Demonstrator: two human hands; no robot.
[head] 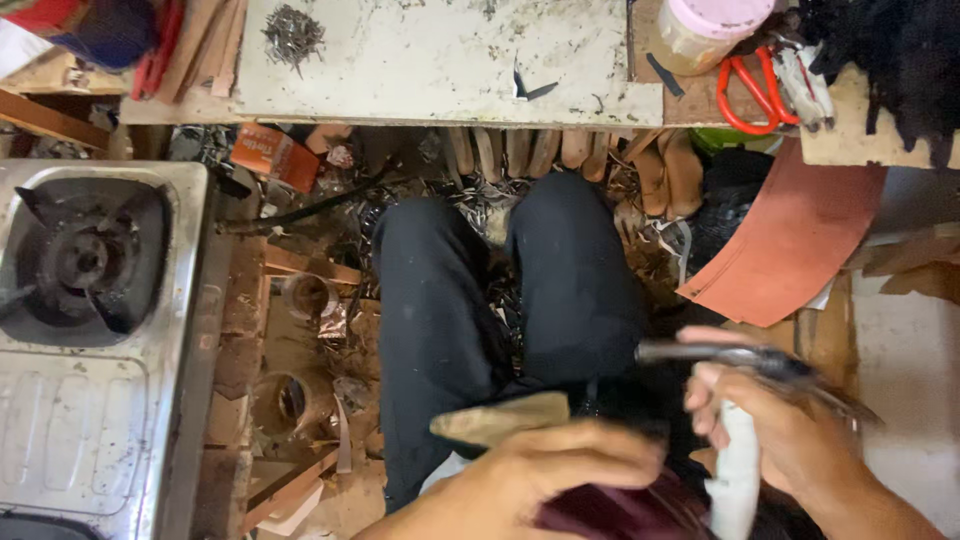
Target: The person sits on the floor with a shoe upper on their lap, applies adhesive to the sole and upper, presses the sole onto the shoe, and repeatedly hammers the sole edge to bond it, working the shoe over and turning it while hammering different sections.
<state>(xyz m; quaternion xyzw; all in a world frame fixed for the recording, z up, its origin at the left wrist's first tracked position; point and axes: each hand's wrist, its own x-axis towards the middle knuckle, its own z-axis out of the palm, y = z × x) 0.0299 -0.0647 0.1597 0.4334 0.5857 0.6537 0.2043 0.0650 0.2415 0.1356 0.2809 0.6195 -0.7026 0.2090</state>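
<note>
- Workbench point(420, 60): a pale, scuffed top at the far edge of the scene, taken here as the landmark; every place below is given from it.
- Gas stove point(90, 330): a steel single-burner unit on the floor, below the workbench's left end.
- Legs in dark trousers point(500, 300): the seated person's own, stretching from the lower middle towards the workbench.
- Reddish-brown sheet point(790, 250): curved and lying flat, just below the workbench's right end.
- Left hand point(540, 480): blurred, well below the workbench at the lower middle; it is closed around a dark maroon piece point(610, 515), and a tan wooden form point(500, 418) juts out to the left just above the knuckles. Whether the hand touches that form cannot be told.
- Right hand point(770, 430): apart from the left hand, further right; its fingers are wrapped tight round the pale handle point(738, 480) of a tool whose dark metal head point(720, 353) points left above the fist.
- Plastic jar point(710, 30): pink lid, on the workbench's right end.
- Red-handled scissors point(750, 95): just beside the jar.
- Heap of small nails point(292, 32): on the workbench's left part.
</note>
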